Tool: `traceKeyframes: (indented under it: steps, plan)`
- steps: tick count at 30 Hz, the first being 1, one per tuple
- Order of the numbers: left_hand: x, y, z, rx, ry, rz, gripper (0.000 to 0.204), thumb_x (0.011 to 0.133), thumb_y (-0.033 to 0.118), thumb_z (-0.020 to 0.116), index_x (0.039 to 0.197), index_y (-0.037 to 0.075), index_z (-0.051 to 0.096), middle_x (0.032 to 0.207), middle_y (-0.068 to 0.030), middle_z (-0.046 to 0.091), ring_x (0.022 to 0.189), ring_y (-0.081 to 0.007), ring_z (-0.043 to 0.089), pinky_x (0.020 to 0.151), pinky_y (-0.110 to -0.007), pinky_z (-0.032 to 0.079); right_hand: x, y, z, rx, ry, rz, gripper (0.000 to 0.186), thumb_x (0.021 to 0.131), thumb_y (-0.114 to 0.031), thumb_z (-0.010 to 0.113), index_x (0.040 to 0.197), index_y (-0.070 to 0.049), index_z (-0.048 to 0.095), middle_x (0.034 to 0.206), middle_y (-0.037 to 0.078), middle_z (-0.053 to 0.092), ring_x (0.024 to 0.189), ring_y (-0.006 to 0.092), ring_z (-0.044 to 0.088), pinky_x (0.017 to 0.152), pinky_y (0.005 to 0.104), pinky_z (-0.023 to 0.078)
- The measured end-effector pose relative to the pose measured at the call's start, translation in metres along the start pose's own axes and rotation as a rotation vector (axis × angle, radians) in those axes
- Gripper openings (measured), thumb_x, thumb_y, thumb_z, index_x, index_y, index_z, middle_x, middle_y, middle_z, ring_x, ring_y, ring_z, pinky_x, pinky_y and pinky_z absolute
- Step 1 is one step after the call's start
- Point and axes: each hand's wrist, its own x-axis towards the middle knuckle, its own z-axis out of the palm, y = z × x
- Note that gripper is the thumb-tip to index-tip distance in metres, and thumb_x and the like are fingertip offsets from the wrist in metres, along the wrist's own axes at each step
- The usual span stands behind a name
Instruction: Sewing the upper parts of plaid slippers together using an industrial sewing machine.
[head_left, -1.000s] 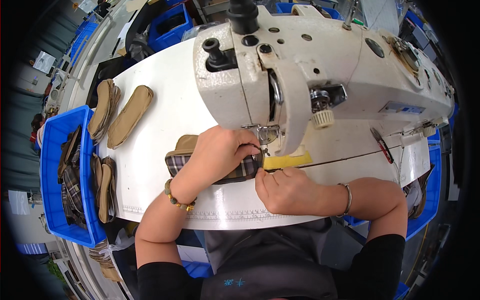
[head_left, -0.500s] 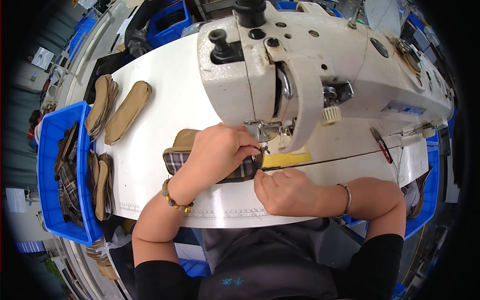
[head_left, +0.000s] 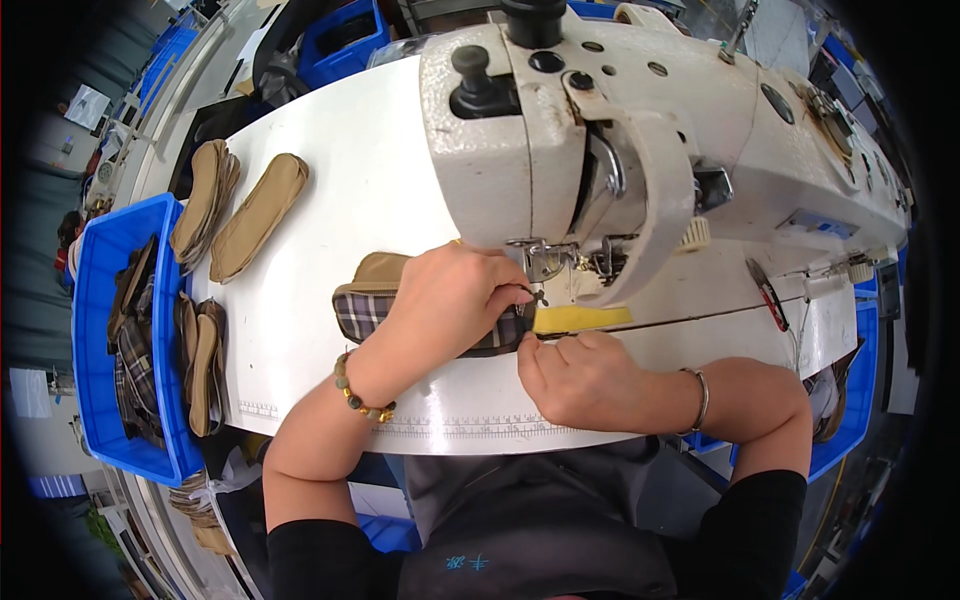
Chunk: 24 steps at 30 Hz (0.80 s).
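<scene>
A plaid fabric pouch (head_left: 365,312) with a tan upper panel and dark edging lies flat under my left hand (head_left: 450,298). That hand is closed, thumb and fingers pinching the pouch's right end just below the presser foot (head_left: 545,262) of a white sewing machine (head_left: 640,110). Closed at the pouch's lower right corner is my right hand (head_left: 585,380), fingertips pressed together on the dark edge. My left hand covers the middle of the pouch. Whether the needle is in the fabric cannot be made out.
Tan oval fabric pieces (head_left: 262,215) lie at the table's far left, one group stacked. A blue bin (head_left: 190,450) at the left holds plaid pieces. Red-and-black thread snips (head_left: 767,295) and a yellow strip (head_left: 585,319) lie right of the pouch. A printed ruler (head_left: 470,427) runs along the front edge.
The view has shifted slightly, so the machine head appears farther right. Both hands still grip the right end of the pouch, with barely any change in their hold.
</scene>
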Motion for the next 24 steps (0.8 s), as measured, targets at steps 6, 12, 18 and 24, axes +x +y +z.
traceKeyframes:
  steps: [6, 12, 18, 24]
  plan:
    - [0.0, -0.002, 0.002, -0.018, 0.037, 0.007, 0.006, 0.079, 0.017, 0.074, 0.081, 0.011, 0.075, 0.075, -0.0057, 0.07, 0.07, -0.0277, 0.067, 0.064, -0.038, 0.053, 0.0, 0.0, 0.001, 0.024, -0.003, 0.015, 0.023, 0.069, -0.007, 0.068, 0.088, 0.006, 0.07, 0.06, 0.001, 0.056, 0.049, 0.0086, 0.052, 0.043, 0.0236, 0.036]
    - [0.001, -0.009, -0.011, -0.3, -0.061, -0.101, 0.012, 0.074, 0.011, 0.078, 0.086, 0.009, 0.077, 0.075, -0.0081, 0.071, 0.068, -0.0271, 0.068, 0.064, -0.034, 0.053, 0.0, 0.001, 0.0, 0.023, -0.018, 0.013, 0.023, 0.069, -0.007, 0.068, 0.087, 0.006, 0.07, 0.058, 0.001, 0.055, 0.047, 0.0087, 0.05, 0.042, 0.0236, 0.036]
    - [-0.001, -0.008, -0.029, -0.393, -0.222, -0.154, 0.014, 0.074, 0.005, 0.076, 0.088, 0.007, 0.076, 0.085, -0.0056, 0.073, 0.076, -0.0248, 0.069, 0.069, -0.031, 0.053, 0.0, -0.003, 0.002, -0.005, 0.012, 0.001, 0.026, 0.068, -0.011, 0.065, 0.087, 0.006, 0.071, 0.058, -0.001, 0.052, 0.047, 0.0086, 0.049, 0.042, 0.0239, 0.035]
    - [-0.01, -0.011, -0.036, -0.338, -0.22, -0.104, 0.015, 0.073, 0.006, 0.077, 0.087, 0.008, 0.076, 0.087, -0.0052, 0.072, 0.078, -0.026, 0.068, 0.072, -0.033, 0.053, -0.002, -0.009, -0.003, 0.105, 0.004, -0.016, 0.026, 0.069, -0.012, 0.065, 0.091, 0.002, 0.07, 0.062, -0.003, 0.049, 0.048, 0.0079, 0.043, 0.047, 0.0237, 0.031]
